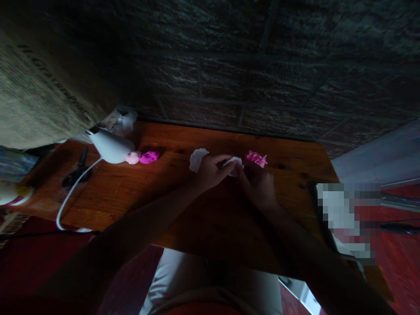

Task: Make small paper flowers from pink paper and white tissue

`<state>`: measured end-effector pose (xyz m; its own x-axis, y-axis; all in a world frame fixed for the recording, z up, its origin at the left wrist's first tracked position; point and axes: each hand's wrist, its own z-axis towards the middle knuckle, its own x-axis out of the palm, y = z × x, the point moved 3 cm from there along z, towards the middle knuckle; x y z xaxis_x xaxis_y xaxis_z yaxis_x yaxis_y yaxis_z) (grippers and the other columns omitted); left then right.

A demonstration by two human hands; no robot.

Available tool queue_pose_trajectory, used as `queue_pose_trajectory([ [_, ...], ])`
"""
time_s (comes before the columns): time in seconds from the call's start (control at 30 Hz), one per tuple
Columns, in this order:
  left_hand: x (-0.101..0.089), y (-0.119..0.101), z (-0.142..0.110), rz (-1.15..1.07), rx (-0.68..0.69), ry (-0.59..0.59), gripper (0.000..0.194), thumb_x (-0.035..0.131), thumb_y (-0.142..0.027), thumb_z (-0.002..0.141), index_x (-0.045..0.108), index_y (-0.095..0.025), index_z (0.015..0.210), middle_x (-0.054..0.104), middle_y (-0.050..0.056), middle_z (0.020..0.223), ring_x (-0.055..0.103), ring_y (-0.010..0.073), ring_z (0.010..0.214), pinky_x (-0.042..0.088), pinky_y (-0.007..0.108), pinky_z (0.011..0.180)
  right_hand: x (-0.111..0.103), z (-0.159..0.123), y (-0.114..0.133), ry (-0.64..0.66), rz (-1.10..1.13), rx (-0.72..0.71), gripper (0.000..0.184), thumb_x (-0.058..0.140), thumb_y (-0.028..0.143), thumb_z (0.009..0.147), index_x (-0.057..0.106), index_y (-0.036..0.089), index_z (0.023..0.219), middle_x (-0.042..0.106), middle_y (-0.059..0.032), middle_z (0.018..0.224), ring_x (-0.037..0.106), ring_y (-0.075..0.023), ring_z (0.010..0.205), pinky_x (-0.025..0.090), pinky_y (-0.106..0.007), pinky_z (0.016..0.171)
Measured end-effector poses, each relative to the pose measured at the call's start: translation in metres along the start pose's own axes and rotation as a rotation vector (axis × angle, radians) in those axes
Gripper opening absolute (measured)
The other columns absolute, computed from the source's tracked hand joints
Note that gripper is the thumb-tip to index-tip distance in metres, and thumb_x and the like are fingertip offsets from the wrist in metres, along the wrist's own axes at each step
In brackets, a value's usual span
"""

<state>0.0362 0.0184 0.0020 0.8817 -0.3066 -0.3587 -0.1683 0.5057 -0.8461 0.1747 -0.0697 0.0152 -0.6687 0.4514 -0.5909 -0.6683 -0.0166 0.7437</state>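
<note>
Between my two hands is a piece of white crinkled paper (234, 163), pinched from both sides over the wooden table. My left hand (212, 169) grips its left side with thumb and fingers. On the other side my right hand (259, 186) is closed on the same paper, its fingers partly in shadow. Another white paper piece (197, 159) lies just left of my left hand. Behind my right hand sits a pink ruffled paper flower (257, 158). Farther left, a pale pink crumpled ball (133, 157) and a magenta one (150, 157) lie side by side.
A white cone-shaped object (113, 146) with a white cable (65, 201) stands on the table's left part, near black scissors (78, 170). A printed paper sheet (42, 92) hangs at upper left. The brick wall (219, 78) borders the table's back. A blurred-out object (343, 218) is at right.
</note>
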Motion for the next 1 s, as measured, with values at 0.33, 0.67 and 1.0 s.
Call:
queue_pose_trajectory([
  [0.33,-0.001,0.007,0.003,-0.148,-0.025,0.056,0.028,0.066,-0.04,0.087,0.078,-0.017,0.096,0.081,0.007,0.096,0.077,0.017,0.086,0.062,0.025,0.076,0.01,0.006,-0.003,0.163,-0.001,-0.116,0.037,0.043,0.049,0.096,0.053,0.026,0.069,0.063,-0.0047,0.06,0.061,-0.0212,0.054,0.042,-0.032,0.053],
  [0.67,-0.006,0.009,0.001,-0.24,-0.004,0.138,0.043,0.077,-0.054,0.075,0.08,-0.013,0.086,0.08,0.011,0.091,0.075,0.0198,0.079,0.059,0.028,0.074,0.013,0.011,-0.006,0.146,0.024,-0.137,0.03,0.042,0.04,0.086,0.048,0.025,0.061,0.06,-0.004,0.057,0.054,-0.0189,0.056,0.04,-0.03,0.057],
  [1.0,-0.01,0.008,0.006,-0.312,-0.011,0.314,0.04,0.076,-0.049,0.079,0.078,-0.013,0.098,0.08,0.01,0.097,0.072,0.0172,0.081,0.056,0.028,0.078,0.012,0.014,-0.016,0.205,0.072,-0.071,0.034,0.043,0.041,0.089,0.052,0.023,0.062,0.056,-0.0002,0.056,0.051,-0.0167,0.055,0.037,-0.03,0.058],
])
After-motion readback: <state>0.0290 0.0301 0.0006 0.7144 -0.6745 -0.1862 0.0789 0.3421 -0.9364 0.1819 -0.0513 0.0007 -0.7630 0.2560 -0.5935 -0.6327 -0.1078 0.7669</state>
